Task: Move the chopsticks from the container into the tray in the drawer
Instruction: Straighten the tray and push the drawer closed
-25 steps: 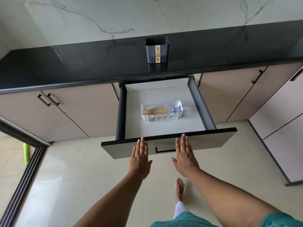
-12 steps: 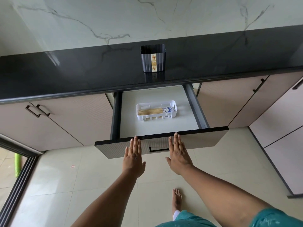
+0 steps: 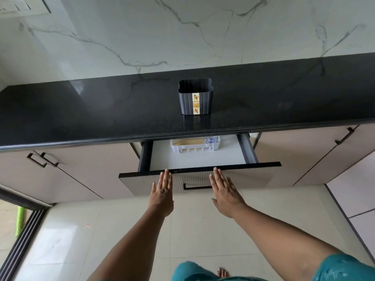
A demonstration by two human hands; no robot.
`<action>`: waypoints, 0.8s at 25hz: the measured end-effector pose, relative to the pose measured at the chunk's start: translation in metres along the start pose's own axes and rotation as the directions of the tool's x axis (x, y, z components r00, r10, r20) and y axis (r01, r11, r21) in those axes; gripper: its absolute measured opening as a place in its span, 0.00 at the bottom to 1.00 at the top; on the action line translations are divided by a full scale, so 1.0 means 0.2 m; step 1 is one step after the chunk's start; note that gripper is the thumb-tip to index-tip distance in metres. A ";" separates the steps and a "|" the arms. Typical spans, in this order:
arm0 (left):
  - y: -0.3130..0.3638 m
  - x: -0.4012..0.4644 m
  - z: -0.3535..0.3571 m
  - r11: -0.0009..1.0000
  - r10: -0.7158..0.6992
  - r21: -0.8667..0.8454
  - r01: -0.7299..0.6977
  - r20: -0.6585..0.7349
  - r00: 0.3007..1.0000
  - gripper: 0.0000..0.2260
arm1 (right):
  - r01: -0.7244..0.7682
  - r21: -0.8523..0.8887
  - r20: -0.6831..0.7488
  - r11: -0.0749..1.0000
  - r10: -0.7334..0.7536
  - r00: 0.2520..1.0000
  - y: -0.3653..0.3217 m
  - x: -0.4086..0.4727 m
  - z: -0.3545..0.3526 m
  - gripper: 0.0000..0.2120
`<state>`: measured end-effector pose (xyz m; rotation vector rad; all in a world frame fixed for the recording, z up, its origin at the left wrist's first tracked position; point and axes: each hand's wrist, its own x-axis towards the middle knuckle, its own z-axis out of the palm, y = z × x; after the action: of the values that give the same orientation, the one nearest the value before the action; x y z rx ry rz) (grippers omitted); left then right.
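A dark ribbed container (image 3: 195, 97) with a yellow label stands on the black countertop; nothing sticks out of its top. Below it the drawer (image 3: 199, 169) is partly out. Inside, a white slotted tray (image 3: 194, 147) holds wooden chopsticks (image 3: 189, 141) with blue-patterned ends, its far edge hidden under the counter lip. My left hand (image 3: 162, 192) and my right hand (image 3: 224, 191) lie flat, fingers extended, against the ribbed drawer front on either side of its handle (image 3: 197, 187), holding nothing.
The black countertop (image 3: 101, 110) runs the full width under a marble wall. Beige cabinet doors with dark handles (image 3: 42, 160) flank the drawer. More cabinets stand at right (image 3: 353, 179). A sliding door track (image 3: 22, 236) lies on the floor at left.
The drawer has slid inward under both palms; less of its floor shows and the tray now sits at the counter's edge. Both hands moved forward with it.
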<state>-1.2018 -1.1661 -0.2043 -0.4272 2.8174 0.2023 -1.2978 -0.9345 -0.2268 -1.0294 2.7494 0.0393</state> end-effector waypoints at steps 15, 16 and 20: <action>-0.01 0.78 -0.20 -0.031 -0.358 -0.903 0.428 0.410 0.839 0.25 | -0.552 0.785 0.604 -0.282 0.546 0.580 0.12 0.79 -0.24 0.13; -0.02 0.85 -0.22 -0.133 -0.311 -0.917 0.377 0.400 0.863 0.22 | -0.459 0.763 0.645 -0.456 0.489 0.587 0.13 0.85 -0.25 0.09; -0.02 1.03 -0.31 -0.688 -0.251 -0.692 0.217 0.508 0.824 0.21 | -0.126 0.614 0.677 -0.779 0.438 0.591 0.17 1.04 -0.26 0.13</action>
<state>-1.4057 -1.2366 -0.2078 -1.5437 0.9218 2.7247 -1.4828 -1.0496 -0.2186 1.0596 1.2991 -2.0876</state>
